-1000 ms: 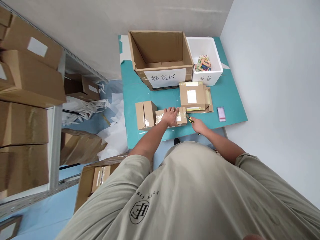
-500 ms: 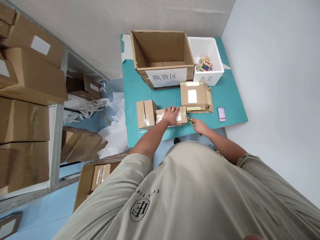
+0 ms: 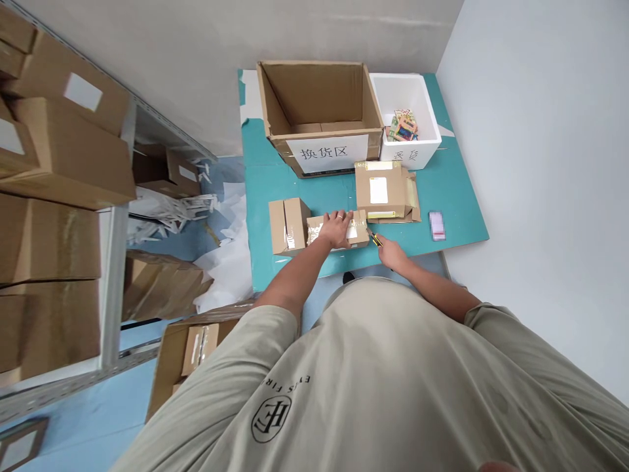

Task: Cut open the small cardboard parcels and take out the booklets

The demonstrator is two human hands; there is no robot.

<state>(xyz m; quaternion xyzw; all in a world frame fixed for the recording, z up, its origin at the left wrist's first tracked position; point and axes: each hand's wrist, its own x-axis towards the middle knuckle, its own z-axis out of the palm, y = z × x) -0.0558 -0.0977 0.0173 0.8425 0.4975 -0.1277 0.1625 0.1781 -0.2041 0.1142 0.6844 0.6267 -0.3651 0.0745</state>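
My left hand (image 3: pixel 336 229) lies across a small taped cardboard box (image 3: pixel 360 237), fingers reaching its far edge and thumb toward its near side, holding it against the table. A white label shows partly beside the thumb. Closed around a yellow-and-black utility knife (image 3: pixel 376 240), my right hand (image 3: pixel 391 253) is at the box's right end. The knife's tip is close to that end; whether it touches the cardboard I cannot tell. Another cardboard box (image 3: pixel 289 226) stands just left of the held one. Behind the knife lies a flattish cardboard box (image 3: pixel 367 195) with a white label.
A large open carton (image 3: pixel 327 154) and a white foam box (image 3: pixel 410 155) with small colourful packets stand at the back of the green table (image 3: pixel 462 196). A phone (image 3: pixel 437 225) lies at right. Shelves with cartons (image 3: pixel 63 242) rise at left; an open carton (image 3: pixel 164 364) sits below.
My right hand and the knife have shifted slightly, with the blade still by the box's right end. The left hand stays on the box. The whole view has moved a little.
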